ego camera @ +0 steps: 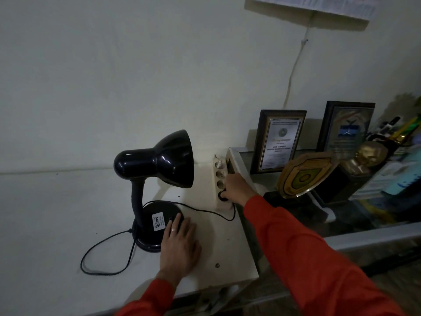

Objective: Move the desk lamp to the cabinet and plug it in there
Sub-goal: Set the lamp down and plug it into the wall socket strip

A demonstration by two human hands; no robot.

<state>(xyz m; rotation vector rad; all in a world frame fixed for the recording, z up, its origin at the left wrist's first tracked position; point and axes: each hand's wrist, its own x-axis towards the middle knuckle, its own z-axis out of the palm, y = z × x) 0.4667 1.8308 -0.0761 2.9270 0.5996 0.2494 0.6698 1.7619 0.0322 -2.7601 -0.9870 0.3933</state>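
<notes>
A black desk lamp [157, 169] stands upright on the white cabinet top [57, 213], its shade facing right. My left hand [180, 242] lies flat with its fingers on the lamp's round base [150, 238]. The lamp's black cord [107, 254] loops on the surface and runs right to a black plug [222, 195]. My right hand [237, 187] is closed on that plug at the nearest socket of a white power strip [219, 179]. Whether the plug is fully seated is hidden by my fingers.
To the right, on a lower glass-topped surface [364, 233], stand two framed certificates [278, 140], a gold shield plaque [307, 174] and a trophy [366, 156]. A white cable [293, 71] runs up the wall. The cabinet's front edge lies near my left sleeve.
</notes>
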